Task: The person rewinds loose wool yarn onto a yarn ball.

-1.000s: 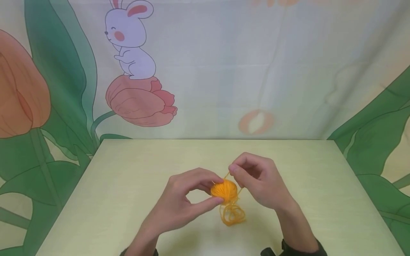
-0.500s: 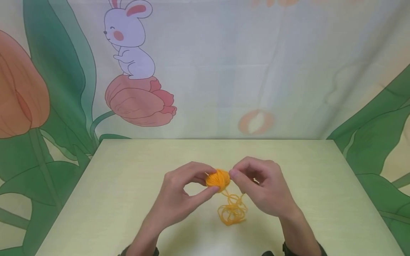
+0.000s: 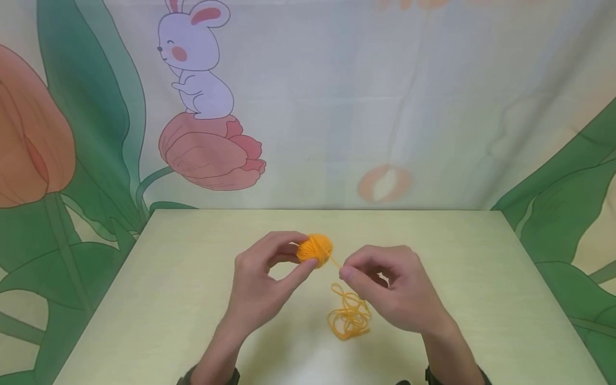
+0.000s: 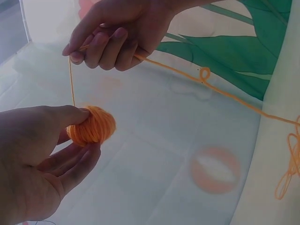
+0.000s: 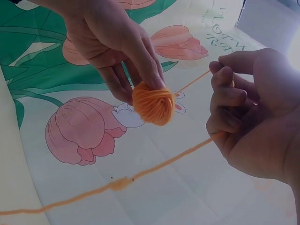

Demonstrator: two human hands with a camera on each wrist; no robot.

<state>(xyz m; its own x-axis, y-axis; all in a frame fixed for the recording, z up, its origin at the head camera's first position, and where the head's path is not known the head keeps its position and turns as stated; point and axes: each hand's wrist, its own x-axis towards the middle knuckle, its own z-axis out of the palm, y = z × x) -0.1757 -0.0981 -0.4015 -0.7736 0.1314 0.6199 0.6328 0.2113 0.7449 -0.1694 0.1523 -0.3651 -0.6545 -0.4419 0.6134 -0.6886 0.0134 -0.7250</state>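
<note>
A small orange-yellow ball of yarn (image 3: 315, 251) is held above the table between the thumb and fingers of my left hand (image 3: 264, 278). From the ball a short taut strand (image 3: 335, 262) runs to my right hand (image 3: 392, 286), which pinches it between thumb and forefinger. In the right wrist view the other fingers of that hand curl over the yarn, and its tail (image 5: 178, 159) leaves below them. A loose heap of yarn loops (image 3: 350, 318) lies on the table below and between the hands. The left wrist view shows a small loop in the tail.
The pale yellow-green table (image 3: 192, 246) reaches back to a hanging cloth (image 3: 308, 107) printed with a rabbit, tulips and leaves. Dark cuffs or straps (image 3: 454, 377) circle both wrists at the bottom edge.
My left hand has moved up and to the left with the yarn ball, which has turned. The right hand has dropped slightly. The heap on the table has loosened.
</note>
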